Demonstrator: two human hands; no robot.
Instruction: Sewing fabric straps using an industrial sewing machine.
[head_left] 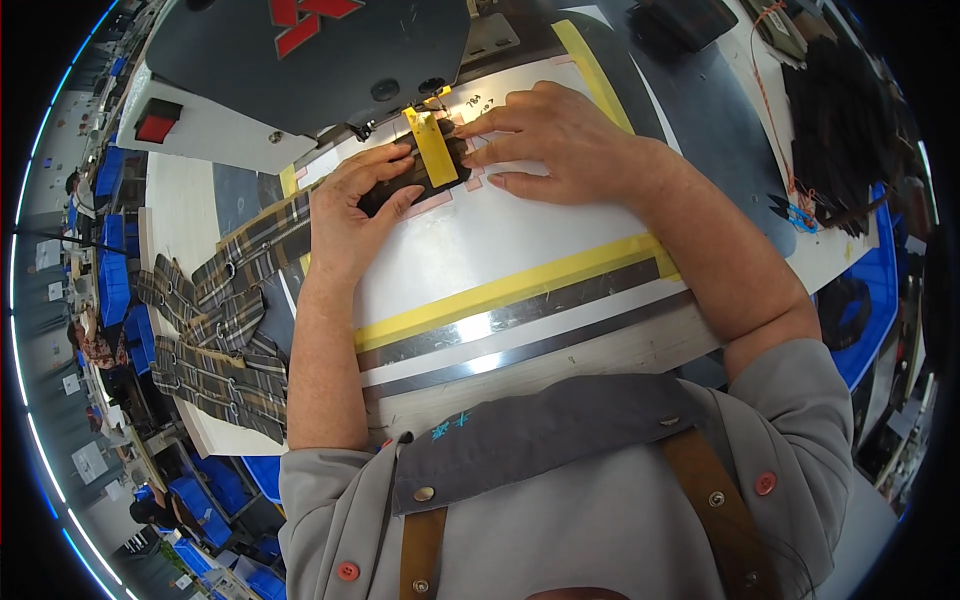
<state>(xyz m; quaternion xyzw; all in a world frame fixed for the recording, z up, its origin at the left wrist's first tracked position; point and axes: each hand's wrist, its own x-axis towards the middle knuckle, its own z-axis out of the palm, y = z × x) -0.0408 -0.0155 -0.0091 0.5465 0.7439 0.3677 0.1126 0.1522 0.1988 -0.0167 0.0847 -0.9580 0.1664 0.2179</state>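
My left hand lies on a small dark fabric piece, its fingers stretched toward the needle area and the thumb spread apart. My right hand is open, with fingertips pressing down at the right edge of that piece. A yellow strip lies across the dark piece between my hands, below the sewing machine. From under my left hand a plaid strap runs off to the left. The needle tip is too small to make out.
Several plaid straps with metal rings lie at the left table edge. The white work surface is edged with yellow tape. Blue-handled snippers and a pile of black material are at the right.
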